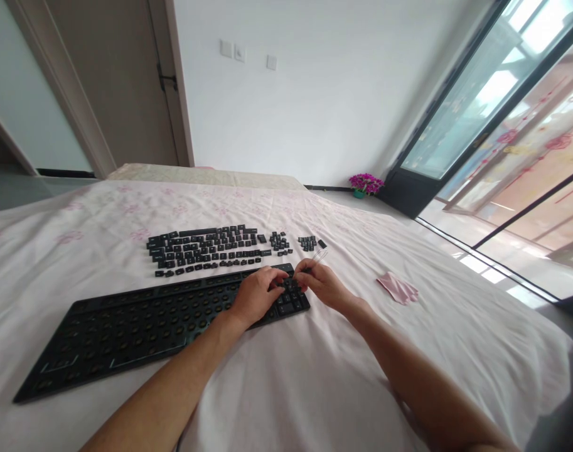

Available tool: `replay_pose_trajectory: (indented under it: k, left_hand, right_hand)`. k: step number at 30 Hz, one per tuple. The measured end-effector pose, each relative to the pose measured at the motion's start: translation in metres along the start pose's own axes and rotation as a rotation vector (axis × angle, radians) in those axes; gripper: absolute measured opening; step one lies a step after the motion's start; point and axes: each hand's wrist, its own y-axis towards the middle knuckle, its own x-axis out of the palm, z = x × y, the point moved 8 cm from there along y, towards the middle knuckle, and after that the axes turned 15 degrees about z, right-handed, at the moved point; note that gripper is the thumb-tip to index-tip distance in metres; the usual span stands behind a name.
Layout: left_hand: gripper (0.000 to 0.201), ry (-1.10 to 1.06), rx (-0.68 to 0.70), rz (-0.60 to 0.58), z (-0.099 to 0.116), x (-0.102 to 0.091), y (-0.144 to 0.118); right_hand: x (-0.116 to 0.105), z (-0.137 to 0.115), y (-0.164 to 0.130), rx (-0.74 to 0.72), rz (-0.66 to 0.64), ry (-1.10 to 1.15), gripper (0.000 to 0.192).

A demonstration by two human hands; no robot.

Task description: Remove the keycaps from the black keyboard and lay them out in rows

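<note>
Both hands (pixel 289 290) hiding keyboard (pixel 140 326) keys

**Around the bed**

A pink folded cloth (pixel 398 288) lies on the flowered bedsheet (pixel 314 376) right of centre. A pot of purple flowers (pixel 366 184) stands on the floor by the far wall. A wooden door (pixel 112 81) fills the upper left; light switches (pixel 239 53) dot the white wall; a glass sliding door (pixel 503 125) spans the right.

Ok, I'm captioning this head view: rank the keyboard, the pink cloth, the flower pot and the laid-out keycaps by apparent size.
1. Keyboard, largest, also nearest.
2. Laid-out keycaps, taken as a group.
3. Pink cloth.
4. Flower pot, about the cloth's size but farthest away, so that order is unsure.
</note>
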Motion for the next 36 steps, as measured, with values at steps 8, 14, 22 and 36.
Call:
replay_pose_trajectory:
  k: [8, 14, 22, 36]
  left_hand:
    - [0.025, 0.064, 0.038, -0.028, 0.001, 0.004, 0.000]
    - [0.016, 0.153, 0.016, -0.077, 0.000, 0.013, 0.007]
    - [0.013, 0.298, 0.080, -0.032, 0.014, 0.017, 0.005]
    - [0.016, 0.228, 0.078, -0.035, 0.019, 0.016, 0.005]
  right_hand:
    - [0.007, -0.005, -0.003, -0.084, -0.022, -0.134, 0.015]
    - [0.007, -0.026, -0.007, -0.277, 0.028, -0.261, 0.015]
    - [0.009, -0.024, -0.018, -0.400, 0.164, -0.163, 0.019]
    - [0.004, -0.025, -0.028, -0.559, 0.336, -0.153, 0.014]
